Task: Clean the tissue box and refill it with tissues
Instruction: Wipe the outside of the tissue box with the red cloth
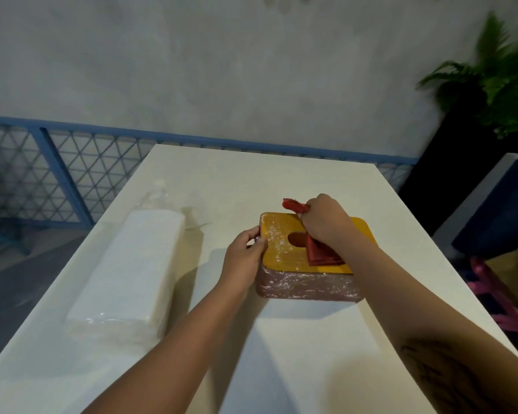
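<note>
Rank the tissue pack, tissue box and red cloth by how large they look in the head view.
1. tissue pack, though it lies nearer the camera
2. tissue box
3. red cloth, partly hidden by the right hand

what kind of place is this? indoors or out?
Probably a terrace or patio, maybe of a cafe or home; hard to be sure. Clues: a blue lattice railing behind the white table, a rough plastered wall, and a potted fern-like plant at right.
</note>
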The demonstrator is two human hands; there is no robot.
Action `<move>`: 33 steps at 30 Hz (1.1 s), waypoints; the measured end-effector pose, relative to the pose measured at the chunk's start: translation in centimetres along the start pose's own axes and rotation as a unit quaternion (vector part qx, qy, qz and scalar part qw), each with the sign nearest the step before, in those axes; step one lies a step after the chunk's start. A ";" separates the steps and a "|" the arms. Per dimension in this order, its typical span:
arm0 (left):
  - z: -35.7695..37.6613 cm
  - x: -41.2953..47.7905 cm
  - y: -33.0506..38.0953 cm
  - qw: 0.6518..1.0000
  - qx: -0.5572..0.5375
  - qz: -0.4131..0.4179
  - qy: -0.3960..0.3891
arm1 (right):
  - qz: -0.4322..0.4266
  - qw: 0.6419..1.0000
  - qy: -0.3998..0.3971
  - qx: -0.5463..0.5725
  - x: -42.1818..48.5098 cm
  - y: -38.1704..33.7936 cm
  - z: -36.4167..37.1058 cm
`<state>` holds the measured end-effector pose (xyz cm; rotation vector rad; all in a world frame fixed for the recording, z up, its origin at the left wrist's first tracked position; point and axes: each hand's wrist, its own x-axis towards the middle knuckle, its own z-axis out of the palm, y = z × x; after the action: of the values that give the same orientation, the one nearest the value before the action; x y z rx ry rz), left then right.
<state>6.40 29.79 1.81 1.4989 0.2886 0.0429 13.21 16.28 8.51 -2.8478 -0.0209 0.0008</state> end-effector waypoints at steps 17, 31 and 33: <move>-0.1 0.3 -0.1 1.000 -0.026 0.005 -0.008 | -0.189 0.975 -0.113 -0.003 0.4 -3.5 0.3; 0.3 0.0 -0.2 1.000 0.001 0.029 0.001 | -0.051 0.948 -0.217 0.227 -2.9 -1.9 -2.5; 0.3 -0.1 0.2 1.000 0.005 0.025 -0.001 | 0.010 0.917 -0.217 0.335 -3.2 -1.1 -3.4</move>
<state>6.36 29.52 2.04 1.5168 0.2493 0.0796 10.00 16.34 12.04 -2.1084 -0.0705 0.5383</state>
